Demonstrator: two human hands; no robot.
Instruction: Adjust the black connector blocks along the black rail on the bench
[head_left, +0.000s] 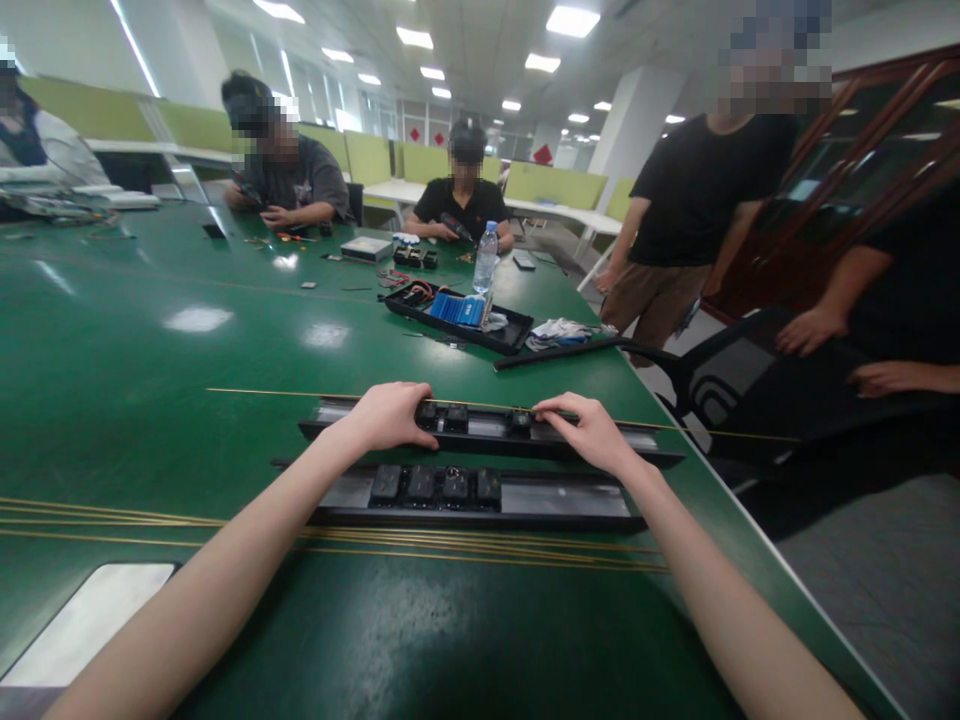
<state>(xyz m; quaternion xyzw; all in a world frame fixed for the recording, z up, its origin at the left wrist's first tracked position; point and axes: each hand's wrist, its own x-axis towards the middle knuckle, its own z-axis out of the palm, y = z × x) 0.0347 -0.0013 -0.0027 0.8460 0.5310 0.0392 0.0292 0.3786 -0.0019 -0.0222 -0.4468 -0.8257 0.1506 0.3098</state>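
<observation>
A long black channel point(487, 441) with a grey inside lies across the green table, and small black blocks point(456, 417) sit in it. My left hand point(386, 415) is closed around the channel's left part, thumb on the near wall and fingers over the far side. A thin brass-coloured rod point(255, 391) runs along the channel's far side and out past both ends. My right hand point(585, 425) pinches the rod by a single black block point(519, 423); its fingertips partly hide the spot. Closer to me lies a second black channel point(562, 500) with several black blocks point(421, 485).
Several loose brass-coloured rods point(450, 546) lie in front on the green table point(225, 460). A white panel point(97, 610) is at lower left. Farther back are a black tray point(510, 335), a water bottle point(486, 258) and gloves point(561, 332). Other people sit and stand around; a chair point(742, 370) is right.
</observation>
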